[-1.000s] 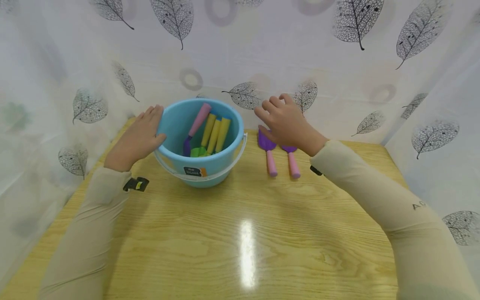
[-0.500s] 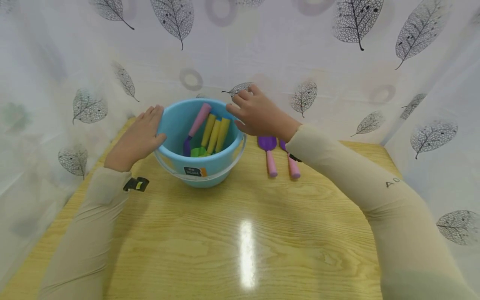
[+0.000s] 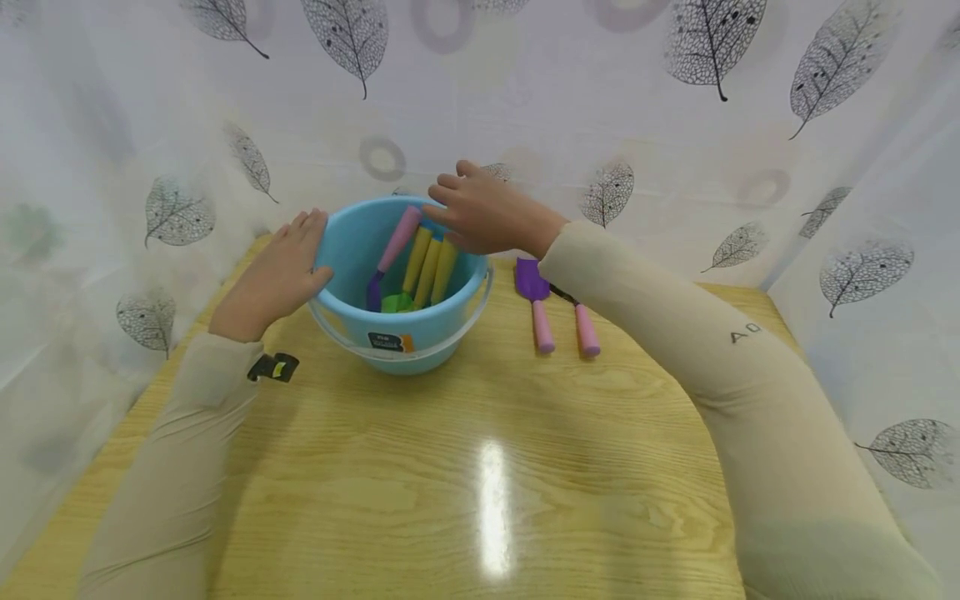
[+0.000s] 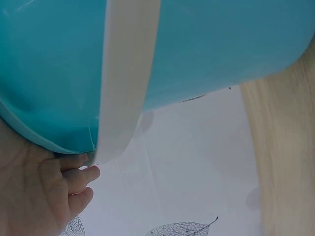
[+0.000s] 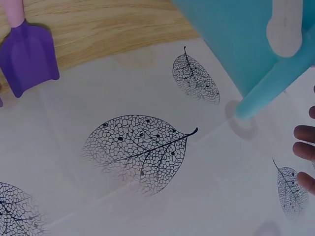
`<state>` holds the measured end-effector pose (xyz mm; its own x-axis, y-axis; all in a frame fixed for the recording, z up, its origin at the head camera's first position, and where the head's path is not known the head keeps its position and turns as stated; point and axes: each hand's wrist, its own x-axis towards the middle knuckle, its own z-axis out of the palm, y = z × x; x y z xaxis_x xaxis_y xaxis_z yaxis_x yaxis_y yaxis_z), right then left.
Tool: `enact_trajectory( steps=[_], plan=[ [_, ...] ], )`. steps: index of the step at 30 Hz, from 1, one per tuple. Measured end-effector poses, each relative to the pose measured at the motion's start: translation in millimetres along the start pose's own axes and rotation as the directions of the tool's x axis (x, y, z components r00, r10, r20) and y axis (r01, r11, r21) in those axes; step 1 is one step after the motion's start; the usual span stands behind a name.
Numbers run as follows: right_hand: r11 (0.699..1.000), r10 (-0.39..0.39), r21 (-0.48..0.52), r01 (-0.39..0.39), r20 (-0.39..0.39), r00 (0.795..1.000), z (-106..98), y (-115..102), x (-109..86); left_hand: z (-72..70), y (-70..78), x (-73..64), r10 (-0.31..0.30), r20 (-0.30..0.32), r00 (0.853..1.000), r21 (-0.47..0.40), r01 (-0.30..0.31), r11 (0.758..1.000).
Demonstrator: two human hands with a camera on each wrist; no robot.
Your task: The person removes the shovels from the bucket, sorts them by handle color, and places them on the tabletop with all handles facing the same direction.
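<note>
A light blue bucket (image 3: 348,254) with a white handle (image 3: 486,293) stands on the table. Inside it lean a pink-handled purple tool (image 3: 399,242), several yellow handles with blue ends (image 3: 417,260) and a green piece (image 3: 396,303). My left hand (image 3: 270,275) rests on the bucket's left rim, fingers extended, thumb lying over the edge. Over the far right rim hovers my right hand (image 3: 491,208), fingers loosely bent and nothing in them; it covers part of the yellow handles. In the right wrist view only a few fingertips (image 5: 306,150) show, beside the bucket rim.
Right of the bucket lie a purple toy shovel (image 3: 533,283) with a pink handle and a second pink-handled tool (image 3: 587,332), its head hidden behind my right forearm. White leaf-print sheeting (image 3: 675,167) lines the far side and flanks of the wooden table (image 3: 375,483).
My right hand has moved left from above the two pink-handled tools to above the bucket's right rim. My left hand and the bucket have stayed put.
</note>
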<state>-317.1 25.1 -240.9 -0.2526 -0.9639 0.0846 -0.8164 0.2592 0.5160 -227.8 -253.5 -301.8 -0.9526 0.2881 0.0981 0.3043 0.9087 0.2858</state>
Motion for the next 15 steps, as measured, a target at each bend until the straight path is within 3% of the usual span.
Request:
enact_trajectory(
  steps=[5,15],
  plan=[
    [0.999,-0.030,0.032,0.028,0.067,0.997,-3.9,-0.7,14.2,0.5,-2.1,0.3,0.001,0.000,1.000,0.002,-0.001,1.000],
    [0.993,-0.112,0.041,0.110,0.044,0.993,1.1,0.3,38.6,1.5,-2.4,-0.3,-0.001,-0.009,1.000,-0.016,0.001,1.000]
  ],
)
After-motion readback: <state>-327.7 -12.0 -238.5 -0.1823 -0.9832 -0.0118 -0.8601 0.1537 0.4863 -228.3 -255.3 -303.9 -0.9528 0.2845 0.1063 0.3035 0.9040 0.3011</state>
